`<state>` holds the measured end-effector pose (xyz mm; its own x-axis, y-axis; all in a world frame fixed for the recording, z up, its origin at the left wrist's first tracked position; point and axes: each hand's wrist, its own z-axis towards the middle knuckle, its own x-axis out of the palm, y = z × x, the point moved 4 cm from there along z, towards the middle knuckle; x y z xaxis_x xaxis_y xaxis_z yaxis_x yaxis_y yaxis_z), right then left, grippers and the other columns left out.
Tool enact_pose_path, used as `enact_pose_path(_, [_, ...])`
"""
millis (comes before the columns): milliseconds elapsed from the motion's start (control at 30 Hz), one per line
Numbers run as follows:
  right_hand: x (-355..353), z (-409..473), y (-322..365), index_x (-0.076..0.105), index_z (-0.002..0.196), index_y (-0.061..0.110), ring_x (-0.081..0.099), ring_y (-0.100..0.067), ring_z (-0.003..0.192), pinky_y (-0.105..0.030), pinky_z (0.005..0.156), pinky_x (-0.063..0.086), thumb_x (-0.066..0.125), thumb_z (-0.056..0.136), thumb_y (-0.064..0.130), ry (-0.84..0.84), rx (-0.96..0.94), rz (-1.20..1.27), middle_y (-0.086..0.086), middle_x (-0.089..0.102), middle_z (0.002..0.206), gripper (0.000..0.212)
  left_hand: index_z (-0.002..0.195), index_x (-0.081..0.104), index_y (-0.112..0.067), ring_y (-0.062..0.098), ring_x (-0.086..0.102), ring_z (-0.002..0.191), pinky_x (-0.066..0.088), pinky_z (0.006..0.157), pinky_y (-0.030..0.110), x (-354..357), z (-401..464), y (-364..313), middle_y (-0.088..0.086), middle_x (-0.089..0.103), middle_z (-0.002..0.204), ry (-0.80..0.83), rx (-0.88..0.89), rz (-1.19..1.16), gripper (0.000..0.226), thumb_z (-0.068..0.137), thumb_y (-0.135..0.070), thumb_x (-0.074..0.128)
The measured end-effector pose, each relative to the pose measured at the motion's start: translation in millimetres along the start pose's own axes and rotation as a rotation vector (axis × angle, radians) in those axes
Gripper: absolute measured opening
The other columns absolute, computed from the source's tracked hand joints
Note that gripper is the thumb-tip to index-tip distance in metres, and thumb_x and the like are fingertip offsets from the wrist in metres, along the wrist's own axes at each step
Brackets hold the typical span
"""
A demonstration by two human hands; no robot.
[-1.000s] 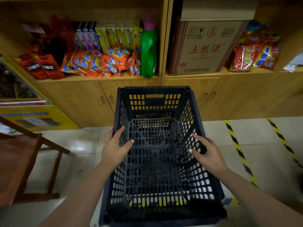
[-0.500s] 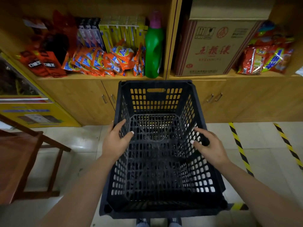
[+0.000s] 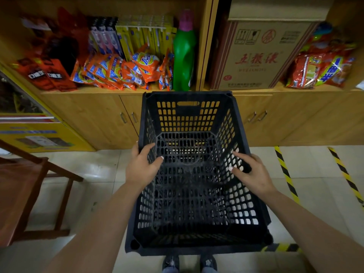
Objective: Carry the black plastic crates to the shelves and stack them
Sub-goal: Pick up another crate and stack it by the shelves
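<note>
An empty black plastic crate (image 3: 189,194) with slotted walls hangs in front of me above the tiled floor, its open top facing up. My left hand (image 3: 142,166) grips its left rim, thumb inside the wall. My right hand (image 3: 250,172) grips the right rim the same way. The crate's far end is close to the wooden shelf unit (image 3: 122,91), just below the shelf board and in front of the cabinet doors.
The shelf holds orange snack packets (image 3: 122,71), a green bottle (image 3: 184,56) and a cardboard box (image 3: 256,54). A wooden bench (image 3: 25,190) stands at the left. Yellow-black tape (image 3: 285,174) marks the floor at the right. My shoes (image 3: 189,263) show below the crate.
I have stepped closer to the shelves with the crate held in both hands; the shelf looms larger and my shoes have come into view beneath the crate.
</note>
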<state>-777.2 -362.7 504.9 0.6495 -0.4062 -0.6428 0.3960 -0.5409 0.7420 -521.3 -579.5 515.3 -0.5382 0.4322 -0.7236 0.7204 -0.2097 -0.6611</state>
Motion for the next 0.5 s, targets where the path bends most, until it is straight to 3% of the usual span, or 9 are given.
enact_pose_path(133, [0.5, -1.0, -1.6, 0.036, 0.144, 0.041, 0.048, -0.024, 0.122, -0.036, 0.097, 0.042, 0.068, 0.085, 0.037, 0.013, 0.026, -0.045, -0.003, 0.04, 0.14, 0.067, 0.148, 0.024, -0.033, 0.031, 0.038, 0.134, 0.042, 0.094, 0.039, 3.2, -1.2, -0.3, 0.003, 0.003, 0.16, 0.029, -0.008, 0.1, 0.07, 0.087, -0.048, 0.055])
enact_pose_path(233, [1.0, -3.5, -1.6, 0.012, 0.152, 0.037, 0.044, -0.029, 0.13, -0.043, 0.101, 0.043, 0.066, 0.086, 0.041, 0.032, 0.042, -0.102, -0.004, 0.031, 0.151, 0.085, 0.152, 0.004, -0.027, 0.033, 0.045, 0.128, 0.046, 0.085, 0.039, 3.8, -4.0, 1.3, 0.001, -0.005, 0.161, 0.039, 0.015, 0.184, 0.083, 0.088, -0.049, 0.053])
enact_pose_path(300, [2.0, -9.0, -2.8, 0.003, 0.153, 0.034, 0.04, -0.03, 0.135, -0.045, 0.104, 0.041, 0.066, 0.086, 0.041, 0.027, 0.047, -0.114, -0.003, 0.026, 0.155, 0.092, 0.152, -0.002, -0.021, 0.033, 0.04, 0.133, 0.049, 0.083, 0.04, 4.6, -10.1, 5.1, 0.0, -0.008, 0.161, 0.04, 0.04, 0.206, 0.088, 0.089, -0.049, 0.053])
enact_pose_path(400, [3.3, -15.9, -6.4, 0.002, 0.154, 0.03, 0.046, -0.029, 0.129, -0.041, 0.1, 0.045, 0.066, 0.087, 0.035, 0.031, 0.061, -0.148, -0.006, 0.03, 0.152, 0.093, 0.152, -0.003, -0.015, 0.034, 0.041, 0.132, 0.052, 0.082, 0.041, 7.2, -22.4, 11.3, 0.0, -0.01, 0.161, 0.039, 0.07, 0.246, 0.092, 0.089, -0.048, 0.054])
enact_pose_path(500, [1.7, -16.9, -7.5, 0.009, 0.154, 0.029, 0.057, -0.028, 0.107, -0.043, 0.088, 0.052, 0.066, 0.088, 0.028, 0.022, 0.07, -0.16, -0.01, 0.038, 0.141, 0.087, 0.152, -0.003, -0.014, 0.035, 0.045, 0.127, 0.051, 0.082, 0.042, 11.5, -27.2, 11.3, 0.002, -0.009, 0.161, 0.032, 0.062, 0.295, 0.092, 0.088, -0.048, 0.054])
